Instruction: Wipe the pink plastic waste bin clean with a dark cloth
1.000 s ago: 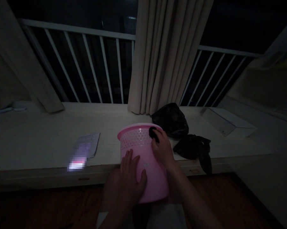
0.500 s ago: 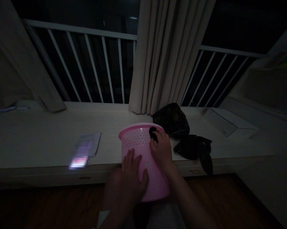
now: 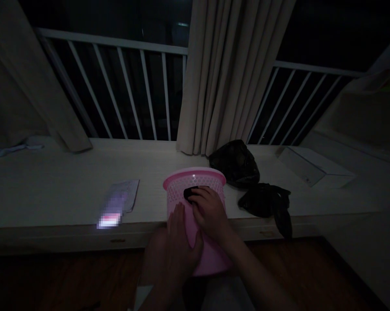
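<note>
A pink plastic wastebasket (image 3: 210, 257), with a honeycomb band of holes below its rim, stands tilted before me at the ledge's front. My left hand (image 3: 182, 246) lies against its lower left side, fingers stretched and thumb apart. Higher up, my right hand (image 3: 210, 211) presses a small black wad (image 3: 190, 193) to the basket's outer wall, just under the holes. In this dim light I cannot tell what the wad is made of. Two black plastic bags, one larger (image 3: 235, 164) and one knotted (image 3: 259, 201), rest right of the basket.
On the white ledge (image 3: 61, 185) lie a folded paper (image 3: 131, 194) and a bright blurred-out object (image 3: 110, 220) at left. A white box (image 3: 318, 166) sits at right. Behind are curtains (image 3: 227, 77) and a railing (image 3: 113, 42). The floor (image 3: 68, 276) is wooden.
My right hand has slid the black wad left and slightly down across the basket's wall, from near the right of the rim. My left hand stays about where it was.
</note>
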Available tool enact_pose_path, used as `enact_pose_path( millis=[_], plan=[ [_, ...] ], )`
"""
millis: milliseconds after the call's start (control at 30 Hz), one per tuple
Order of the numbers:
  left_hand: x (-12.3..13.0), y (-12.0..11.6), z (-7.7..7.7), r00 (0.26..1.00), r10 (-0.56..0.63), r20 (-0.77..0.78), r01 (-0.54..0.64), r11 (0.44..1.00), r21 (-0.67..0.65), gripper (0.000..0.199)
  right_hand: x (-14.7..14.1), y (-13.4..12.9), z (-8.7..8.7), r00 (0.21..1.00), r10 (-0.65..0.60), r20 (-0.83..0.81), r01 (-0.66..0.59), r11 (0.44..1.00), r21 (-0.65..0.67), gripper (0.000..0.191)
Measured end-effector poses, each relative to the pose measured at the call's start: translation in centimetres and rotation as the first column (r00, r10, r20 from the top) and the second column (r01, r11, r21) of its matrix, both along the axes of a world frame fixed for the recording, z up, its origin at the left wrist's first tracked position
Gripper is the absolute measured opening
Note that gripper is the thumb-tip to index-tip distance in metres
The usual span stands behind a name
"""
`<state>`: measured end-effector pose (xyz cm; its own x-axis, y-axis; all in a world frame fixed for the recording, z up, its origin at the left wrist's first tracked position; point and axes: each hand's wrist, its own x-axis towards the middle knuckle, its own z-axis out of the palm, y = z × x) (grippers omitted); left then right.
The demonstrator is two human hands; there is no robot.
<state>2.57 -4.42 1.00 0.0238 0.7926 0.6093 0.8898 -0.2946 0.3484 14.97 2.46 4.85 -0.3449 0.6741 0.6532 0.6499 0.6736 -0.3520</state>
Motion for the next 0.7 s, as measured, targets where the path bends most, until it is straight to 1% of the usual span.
enact_pose_path(
  millis=[33, 100, 167, 233, 267, 333, 400, 467, 567, 633, 700],
  plan=[
    [0.0, -0.1, 0.1, 1.0, 0.011, -0.005, -0.011, 1.0, -0.015, 0.072, 0.2, -0.4, 0.0, 1.0, 0.009, -0.029, -0.009, 1.0, -0.003, 0.029],
    [0.0, -0.1, 0.1, 0.999, -0.009, -0.034, 0.008, 1.0, -0.022, 0.074, 0.6, -1.0, 0.1, 0.997, 0.028, -0.077, -0.028, 1.0, -0.005, 0.028],
    [0.0, 0.0, 0.0, 0.998, -0.038, -0.059, 0.037, 0.999, -0.024, 0.071, 0.8, -1.3, 0.4, 0.991, 0.055, -0.118, -0.057, 0.998, -0.011, 0.026],
    [0.0, 0.1, -0.2, 0.997, -0.039, -0.063, 0.038, 0.999, -0.02, 0.066, 0.9, -1.3, 0.8, 0.98, 0.078, -0.181, -0.081, 0.997, -0.013, 0.025],
    [0.1, 0.2, -0.4, 0.997, -0.034, -0.062, 0.034, 0.999, -0.005, 0.063, 1.0, -1.1, 1.0, 0.972, 0.076, -0.221, -0.08, 0.997, -0.009, 0.024],
    [0.3, 0.4, -0.5, 0.997, -0.023, -0.067, 0.024, 1.0, 0.02, 0.059, 1.2, -0.4, 1.4, 0.954, 0.039, -0.298, -0.036, 0.999, 0.014, 0.024],
    [0.4, 0.4, -0.4, 0.996, -0.025, -0.092, 0.028, 0.999, 0.033, 0.055, 1.3, 0.5, 1.8, 0.948, -0.003, -0.318, 0.02, 0.999, 0.05, 0.025],
    [0.4, 0.3, -0.3, 0.993, -0.016, -0.117, 0.019, 0.999, 0.025, 0.051, 1.3, 1.5, 1.8, 0.971, -0.015, -0.24, 0.033, 0.997, 0.07, 0.028],
    [0.3, 0.3, 0.0, 0.991, -0.017, -0.131, 0.017, 1.0, -0.003, 0.049, 0.7, 2.6, 1.4, 1.0, 0.008, 0.024, -0.008, 1.0, 0.018, 0.034],
    [0.3, 0.4, 0.1, 0.99, -0.025, -0.137, 0.019, 0.999, -0.045, 0.048, 0.3, 3.0, 0.9, 0.984, 0.019, 0.178, -0.012, 0.999, -0.041, 0.042],
    [0.3, 0.5, 0.1, 0.989, -0.028, -0.144, 0.019, 0.998, -0.066, 0.046, 0.1, 3.0, 0.7, 0.965, 0.012, 0.261, 0.01, 0.997, -0.082, 0.047]
  ],
)
